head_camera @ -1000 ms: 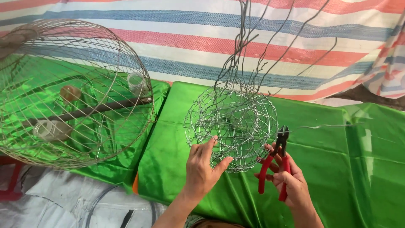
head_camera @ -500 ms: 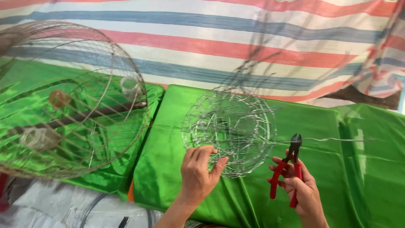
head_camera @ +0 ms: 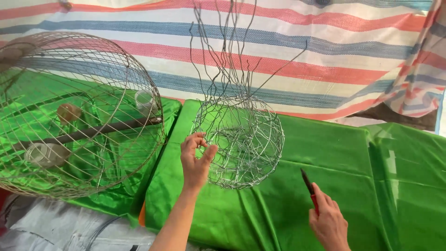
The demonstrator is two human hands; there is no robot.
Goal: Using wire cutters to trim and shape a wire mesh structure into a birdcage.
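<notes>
Half-woven wire basket steadied at the counter's near edge.

The left hand [head_camera: 196, 160] pinches the wire mesh ball [head_camera: 239, 142] by its rim, holding it upright so loose strands rise free; the right hand [head_camera: 329, 223] grips red-handled pliers [head_camera: 310, 188] aside. Green cloth [head_camera: 362, 186] covers the counter, with a striped tarp [head_camera: 297, 56] behind and a finished wire cage [head_camera: 79, 116] at the left corner.

a makeshift craft workshop: wire cages [head_camera: 79, 116] on green cloth [head_camera: 353, 162], striped tarp [head_camera: 297, 51] behind.

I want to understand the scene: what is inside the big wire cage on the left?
Inside the big wire cage are a dark perch stick, a white cup, a brownish cup and a pale cup. Their contents are hidden.
</notes>
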